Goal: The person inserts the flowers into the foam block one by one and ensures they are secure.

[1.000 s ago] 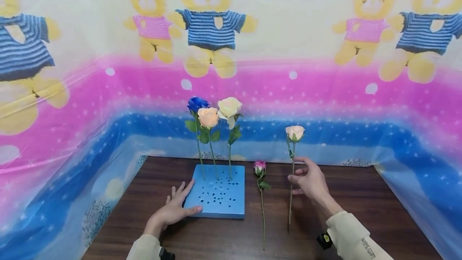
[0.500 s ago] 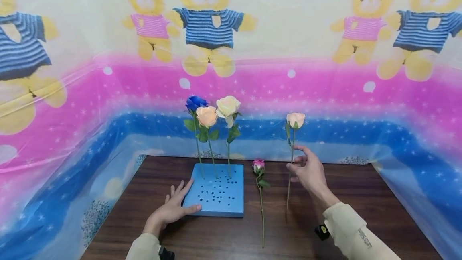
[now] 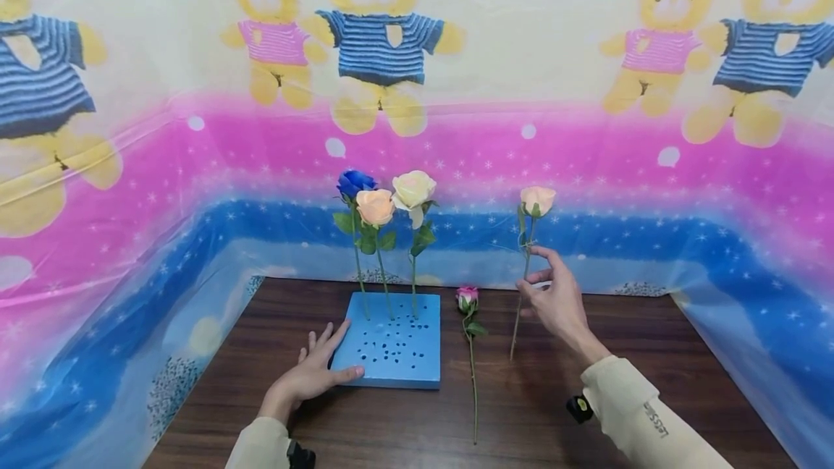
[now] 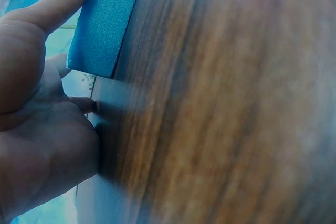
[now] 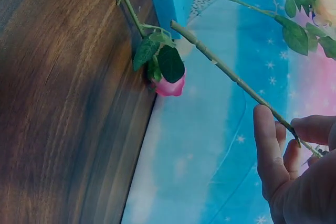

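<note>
My left hand rests against the left side of a light-blue foam block, its thumb over the front left corner of the top and its fingers spread along the edge. Three artificial roses stand upright in the block's back part: a blue rose, a peach rose and a cream rose. My right hand pinches the stem of a pale pink rose between thumb and fingers, bloom up. In the right wrist view the bare lower end of that stem slants toward the block.
A pink-and-white rose lies on the dark wooden table, between the block and my right hand. Many small holes dot the block's top. Behind the table hangs a cloth backdrop printed with teddy bears.
My right hand has raised the pale pink rose, and its stem's lower end now tips slightly toward the left. The left hand and the block stay in place.
</note>
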Demonstrator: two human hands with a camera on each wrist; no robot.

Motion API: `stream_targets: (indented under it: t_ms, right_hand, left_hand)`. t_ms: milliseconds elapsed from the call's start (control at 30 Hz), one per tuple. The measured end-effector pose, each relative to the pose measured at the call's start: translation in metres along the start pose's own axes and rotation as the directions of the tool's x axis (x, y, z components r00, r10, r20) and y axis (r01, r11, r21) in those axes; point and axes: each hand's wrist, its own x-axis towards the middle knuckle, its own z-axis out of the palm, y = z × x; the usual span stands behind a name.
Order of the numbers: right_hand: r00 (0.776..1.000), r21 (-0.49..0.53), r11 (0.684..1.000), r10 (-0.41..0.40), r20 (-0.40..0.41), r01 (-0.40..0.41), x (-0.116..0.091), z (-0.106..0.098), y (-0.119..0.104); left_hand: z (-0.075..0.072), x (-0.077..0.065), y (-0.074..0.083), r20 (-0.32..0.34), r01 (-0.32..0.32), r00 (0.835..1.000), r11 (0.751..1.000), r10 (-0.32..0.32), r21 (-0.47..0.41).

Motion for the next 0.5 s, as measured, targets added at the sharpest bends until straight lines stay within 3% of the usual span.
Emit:
stream_targets:
  t_ms: [500]
  right_hand:
    - [0.998, 0.000, 0.998, -0.067, 0.021, 0.067, 0.0036, 0.0063, -0.0089]
  left_hand:
    - [-0.0008, -0.0007, -0.0010, 0.006, -0.011, 1.000, 1.000, 0.011, -0.009]
